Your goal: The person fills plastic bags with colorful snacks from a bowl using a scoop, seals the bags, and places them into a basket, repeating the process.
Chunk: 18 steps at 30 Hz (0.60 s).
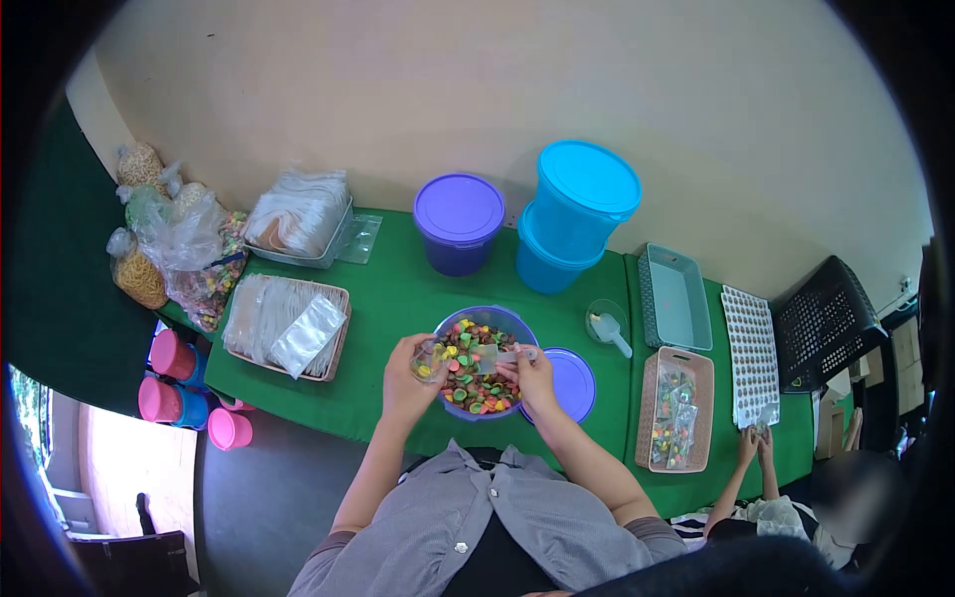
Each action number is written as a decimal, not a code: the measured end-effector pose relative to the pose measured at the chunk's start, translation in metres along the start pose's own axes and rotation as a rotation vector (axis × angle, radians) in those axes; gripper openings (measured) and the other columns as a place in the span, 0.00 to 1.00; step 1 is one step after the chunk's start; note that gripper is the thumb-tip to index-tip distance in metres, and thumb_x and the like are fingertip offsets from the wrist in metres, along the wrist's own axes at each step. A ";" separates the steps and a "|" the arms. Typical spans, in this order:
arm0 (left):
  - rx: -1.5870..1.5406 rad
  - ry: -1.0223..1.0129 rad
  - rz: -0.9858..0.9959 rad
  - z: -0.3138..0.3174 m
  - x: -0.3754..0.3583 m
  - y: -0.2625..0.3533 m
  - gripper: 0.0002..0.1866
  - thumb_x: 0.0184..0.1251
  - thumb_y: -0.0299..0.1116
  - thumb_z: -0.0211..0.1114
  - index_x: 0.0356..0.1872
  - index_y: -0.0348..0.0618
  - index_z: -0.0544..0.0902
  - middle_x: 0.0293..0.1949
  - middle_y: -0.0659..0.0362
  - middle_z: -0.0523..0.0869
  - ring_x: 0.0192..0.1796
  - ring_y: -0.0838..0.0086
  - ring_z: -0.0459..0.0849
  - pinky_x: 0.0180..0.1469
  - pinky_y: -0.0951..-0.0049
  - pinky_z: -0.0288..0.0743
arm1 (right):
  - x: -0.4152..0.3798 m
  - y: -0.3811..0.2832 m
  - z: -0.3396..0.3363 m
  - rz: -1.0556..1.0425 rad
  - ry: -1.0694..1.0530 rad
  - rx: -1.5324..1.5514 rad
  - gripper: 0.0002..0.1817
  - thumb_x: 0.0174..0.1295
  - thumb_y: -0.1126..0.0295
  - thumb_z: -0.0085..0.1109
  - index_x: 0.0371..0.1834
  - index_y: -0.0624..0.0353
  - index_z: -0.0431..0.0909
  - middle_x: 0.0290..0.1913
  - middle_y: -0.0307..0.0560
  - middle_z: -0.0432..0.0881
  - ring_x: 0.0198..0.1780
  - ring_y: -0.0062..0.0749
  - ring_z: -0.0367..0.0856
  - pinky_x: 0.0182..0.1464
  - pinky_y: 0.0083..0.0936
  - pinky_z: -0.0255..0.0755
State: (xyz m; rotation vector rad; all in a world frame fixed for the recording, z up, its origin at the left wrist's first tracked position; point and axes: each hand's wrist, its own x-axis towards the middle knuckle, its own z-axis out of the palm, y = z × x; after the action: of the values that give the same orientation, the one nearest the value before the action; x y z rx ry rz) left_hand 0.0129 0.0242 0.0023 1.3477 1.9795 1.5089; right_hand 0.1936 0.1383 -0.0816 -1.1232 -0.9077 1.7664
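A purple tub full of colourful snack pieces stands in front of me on the green table. Over its left rim, my left hand is closed around a small clear plastic bag with a few yellowish pieces showing in it. My right hand grips a small translucent scoop by its handle, its head above the snacks. Beside the tub, partly behind my right forearm, lies its purple lid.
Baskets of clear bags stand left; lidded purple and blue tubs stand behind. A bowl with a scoop, a pink basket of filled bags and a teal basket are right. A co-worker's hands work near a sticker sheet.
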 end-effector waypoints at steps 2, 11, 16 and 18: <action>0.000 0.006 -0.004 -0.001 0.001 -0.001 0.23 0.48 0.29 0.75 0.48 0.42 0.78 0.42 0.55 0.82 0.46 0.63 0.83 0.52 0.67 0.77 | 0.002 0.003 0.001 0.034 -0.035 -0.011 0.15 0.73 0.65 0.51 0.52 0.68 0.69 0.42 0.54 0.79 0.39 0.37 0.86 0.41 0.25 0.86; 0.011 0.017 -0.012 -0.006 -0.001 -0.003 0.23 0.49 0.28 0.75 0.48 0.42 0.79 0.42 0.55 0.81 0.45 0.64 0.83 0.50 0.67 0.77 | -0.002 -0.009 -0.002 0.047 0.053 0.147 0.17 0.74 0.63 0.50 0.50 0.70 0.69 0.42 0.55 0.79 0.37 0.36 0.85 0.42 0.25 0.85; -0.015 0.010 -0.015 -0.002 0.000 -0.002 0.23 0.49 0.27 0.74 0.49 0.42 0.79 0.41 0.55 0.81 0.44 0.64 0.83 0.50 0.68 0.77 | 0.002 -0.031 -0.018 0.043 0.059 0.188 0.15 0.73 0.62 0.50 0.48 0.66 0.71 0.34 0.50 0.81 0.33 0.28 0.83 0.33 0.21 0.80; 0.001 -0.020 -0.018 0.000 0.001 -0.004 0.23 0.49 0.27 0.74 0.49 0.41 0.78 0.42 0.55 0.81 0.46 0.66 0.83 0.51 0.68 0.77 | 0.003 -0.035 -0.021 0.008 0.112 0.186 0.15 0.73 0.62 0.50 0.48 0.66 0.72 0.33 0.49 0.81 0.32 0.27 0.82 0.32 0.21 0.79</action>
State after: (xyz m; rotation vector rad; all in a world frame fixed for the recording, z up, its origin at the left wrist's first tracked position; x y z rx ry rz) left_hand 0.0108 0.0246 -0.0006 1.3367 1.9753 1.4805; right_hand 0.2219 0.1574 -0.0587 -1.0931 -0.6587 1.7370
